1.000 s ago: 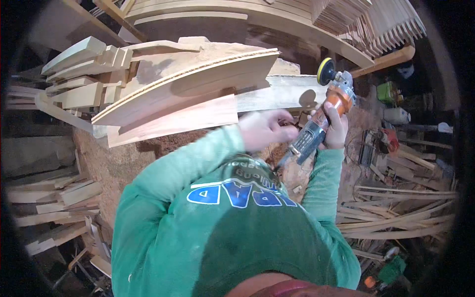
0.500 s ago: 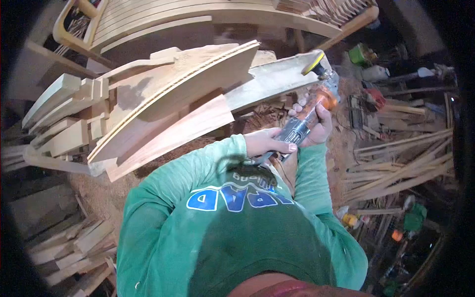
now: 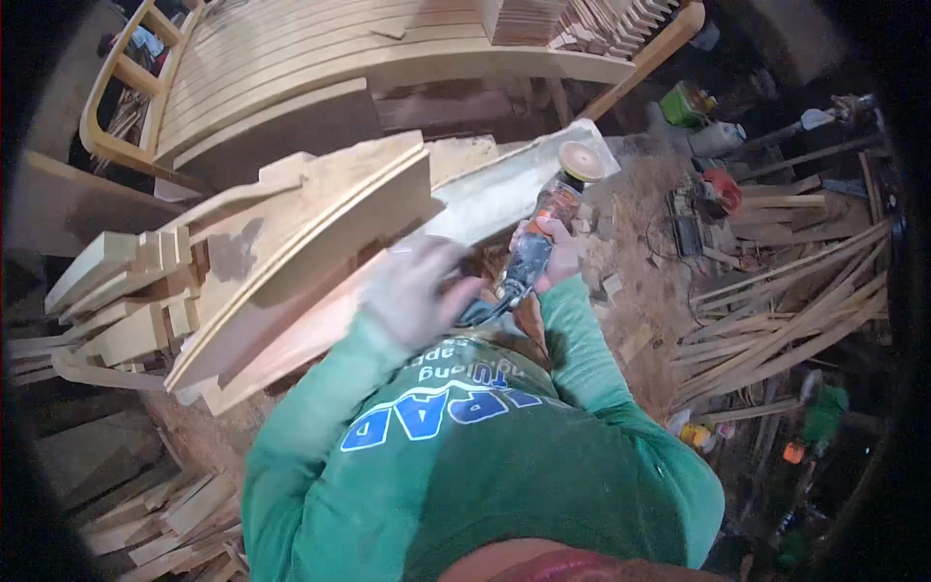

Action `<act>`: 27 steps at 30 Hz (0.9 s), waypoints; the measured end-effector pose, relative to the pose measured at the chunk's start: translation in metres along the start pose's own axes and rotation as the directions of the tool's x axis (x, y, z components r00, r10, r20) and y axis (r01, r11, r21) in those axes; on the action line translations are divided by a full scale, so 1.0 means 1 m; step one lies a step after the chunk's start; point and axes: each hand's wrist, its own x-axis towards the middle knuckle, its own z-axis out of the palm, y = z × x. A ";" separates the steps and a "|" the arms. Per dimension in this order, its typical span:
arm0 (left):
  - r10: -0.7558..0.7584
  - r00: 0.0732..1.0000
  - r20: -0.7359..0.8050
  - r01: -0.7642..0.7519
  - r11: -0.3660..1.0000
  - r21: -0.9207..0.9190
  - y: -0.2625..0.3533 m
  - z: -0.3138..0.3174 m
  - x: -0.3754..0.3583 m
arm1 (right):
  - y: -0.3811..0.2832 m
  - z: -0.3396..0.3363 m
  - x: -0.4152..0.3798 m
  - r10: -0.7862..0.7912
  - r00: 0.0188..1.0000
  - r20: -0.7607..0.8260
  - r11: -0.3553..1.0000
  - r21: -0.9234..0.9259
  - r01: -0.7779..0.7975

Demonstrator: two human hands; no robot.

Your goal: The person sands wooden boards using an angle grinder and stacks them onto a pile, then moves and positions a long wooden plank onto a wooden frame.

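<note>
My right hand (image 3: 560,254) is wrapped round the body of an angle grinder (image 3: 533,257) with an orange front part. A round sanding disc (image 3: 580,160) on its head faces up, close to the far end of a pale board (image 3: 485,199). My left hand (image 3: 417,291) is off the tool, smeared by motion, with its thumb apart from the fingers and nothing visible in it. It hovers over a pinkish plank (image 3: 291,339), beside a curved wooden panel (image 3: 320,247) that stands on edge. A dark cable runs from the grinder's rear end by my shirt.
A slatted wooden furniture piece (image 3: 320,58) stands at the back. Cut wooden blocks (image 3: 116,262) lie at the left. Long thin strips (image 3: 795,310) are piled at the right, near a green container (image 3: 684,105) and a white bottle (image 3: 718,139). Sawdust covers the ground.
My left hand has let go of the grinder and moved left. My right hand has drawn the grinder left and turned it, so the disc now faces up. The view has shifted slightly.
</note>
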 end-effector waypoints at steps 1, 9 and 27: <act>-0.035 0.994 -0.103 0.049 0.989 0.138 -0.009 -0.016 0.004 | -0.015 -0.004 0.019 -0.046 0.999 0.000 0.999 -0.009 0.046; -0.566 0.814 -0.128 0.516 0.604 0.607 -0.077 -0.069 -0.018 | -0.098 -0.035 0.128 -0.041 0.998 -0.039 0.997 0.057 0.043; -0.565 0.799 -0.206 0.573 0.611 0.547 -0.104 -0.080 -0.047 | -0.079 -0.033 0.100 0.147 0.968 -0.202 0.562 -0.788 -0.250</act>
